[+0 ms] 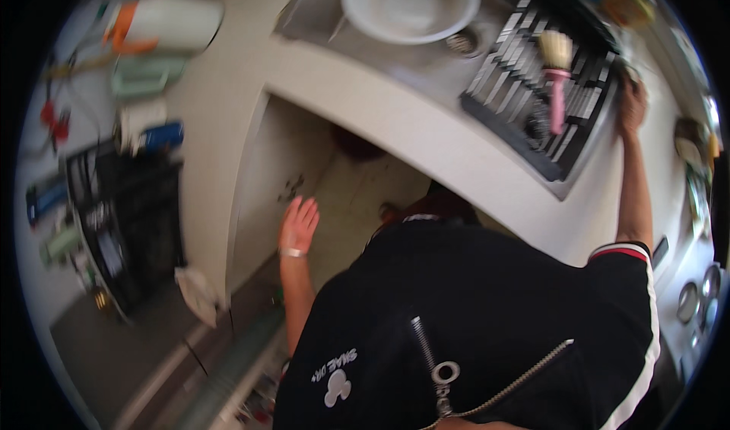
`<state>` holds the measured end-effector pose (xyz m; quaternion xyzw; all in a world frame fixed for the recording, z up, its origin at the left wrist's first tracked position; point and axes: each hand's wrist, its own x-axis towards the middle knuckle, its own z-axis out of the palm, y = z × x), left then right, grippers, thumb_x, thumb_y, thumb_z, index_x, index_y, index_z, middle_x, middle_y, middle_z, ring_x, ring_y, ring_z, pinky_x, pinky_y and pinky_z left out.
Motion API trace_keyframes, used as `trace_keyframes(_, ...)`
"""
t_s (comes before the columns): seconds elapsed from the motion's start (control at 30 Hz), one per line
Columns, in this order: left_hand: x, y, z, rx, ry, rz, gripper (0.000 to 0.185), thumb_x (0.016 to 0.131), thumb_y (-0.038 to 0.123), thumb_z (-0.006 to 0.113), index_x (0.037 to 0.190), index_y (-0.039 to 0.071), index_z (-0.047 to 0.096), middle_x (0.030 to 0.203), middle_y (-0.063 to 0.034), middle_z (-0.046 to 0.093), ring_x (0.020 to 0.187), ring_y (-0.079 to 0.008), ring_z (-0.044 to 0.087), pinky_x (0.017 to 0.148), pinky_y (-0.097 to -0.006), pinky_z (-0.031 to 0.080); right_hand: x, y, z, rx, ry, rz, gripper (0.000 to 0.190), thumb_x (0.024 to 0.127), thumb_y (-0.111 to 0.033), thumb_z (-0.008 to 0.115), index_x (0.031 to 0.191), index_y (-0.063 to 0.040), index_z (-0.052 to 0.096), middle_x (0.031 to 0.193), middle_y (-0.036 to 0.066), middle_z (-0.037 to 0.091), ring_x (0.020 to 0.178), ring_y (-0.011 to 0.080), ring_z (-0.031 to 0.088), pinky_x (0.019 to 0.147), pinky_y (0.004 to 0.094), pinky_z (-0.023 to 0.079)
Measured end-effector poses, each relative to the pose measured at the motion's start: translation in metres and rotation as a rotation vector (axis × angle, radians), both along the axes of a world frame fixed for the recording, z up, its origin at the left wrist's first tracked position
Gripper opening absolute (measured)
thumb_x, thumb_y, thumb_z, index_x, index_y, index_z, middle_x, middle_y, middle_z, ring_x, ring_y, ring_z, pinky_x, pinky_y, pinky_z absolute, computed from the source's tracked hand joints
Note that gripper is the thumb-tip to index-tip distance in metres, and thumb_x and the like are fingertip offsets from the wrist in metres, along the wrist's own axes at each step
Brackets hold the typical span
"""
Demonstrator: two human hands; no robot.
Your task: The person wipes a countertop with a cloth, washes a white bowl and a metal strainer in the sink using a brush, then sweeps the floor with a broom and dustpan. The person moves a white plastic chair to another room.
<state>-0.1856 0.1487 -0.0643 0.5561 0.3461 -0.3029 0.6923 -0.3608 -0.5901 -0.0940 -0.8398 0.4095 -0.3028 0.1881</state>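
My left hand (299, 224) is raised with its fingers stretched out and nothing in it. It hovers in front of the open space under the counter (342, 82). On the right, my right hand (633, 105) is at the outer side of a dark slatted rack (496, 102) over the steel sink (370, 59). Blur hides whether its fingers grip the rack's edge or some small item. Lying on the rack is a brush with a pink handle (557, 102) and pale bristles, beside a dark metallic scourer (536, 123). A white basin (410, 11) sits in the sink near the drain strainer (463, 43).
On the left stand a white jug with an orange handle (171, 22), a pale green container (145, 76) and a black rack or appliance (125, 230). A cream cloth (197, 296) hangs at the counter's edge. Round metal items (690, 301) are at far right.
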Motion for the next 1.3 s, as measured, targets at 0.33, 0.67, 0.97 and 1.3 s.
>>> trace_keyframes(0.33,-0.128,0.175,-0.076,0.061,0.051,0.423,0.039,0.088,0.027,0.051,0.122,0.010,0.041,0.119,-0.0140,0.051,0.100,-0.0240,0.053,0.085,-0.0376,0.042,-0.069,0.108,-0.001,0.048,0.059,0.044,0.041,0.088,-0.035,0.041,0.118,-0.009,0.055,0.113,0.009,0.058,0.102,0.0216,0.055,0.090,0.0301,0.038)
trace_keyframes(0.67,-0.452,0.309,-0.213,0.037,0.549,0.962,0.034,0.088,0.026,0.047,0.118,0.010,0.043,0.105,-0.0084,0.059,0.091,-0.0224,0.058,0.077,-0.0368,0.047,-0.111,0.176,0.027,0.064,0.604,-0.253,0.080,0.080,-0.058,0.045,0.133,0.001,0.031,0.131,0.019,0.040,0.121,0.0321,0.037,0.101,0.0425,0.025)
trace_keyframes(0.97,-0.487,0.304,-0.182,0.009,0.422,1.153,0.030,0.087,0.028,0.049,0.108,0.006,0.050,0.095,-0.0069,0.061,0.088,-0.0196,0.058,0.079,-0.0353,0.045,0.038,0.489,0.073,-0.455,0.480,1.103,0.050,0.080,-0.014,0.059,0.126,-0.011,0.041,0.132,0.014,0.037,0.127,0.0313,0.028,0.103,0.0450,0.025)
trace_keyframes(1.3,-0.585,0.210,-0.084,0.220,0.325,1.342,0.037,0.088,0.028,0.048,0.119,0.009,0.044,0.098,-0.0111,0.061,0.082,-0.0203,0.060,0.068,-0.0338,0.048,0.113,0.582,-0.065,-0.202,0.658,1.675,0.034,0.080,-0.012,0.058,0.113,-0.007,0.052,0.124,0.014,0.046,0.116,0.0318,0.041,0.092,0.0375,0.040)
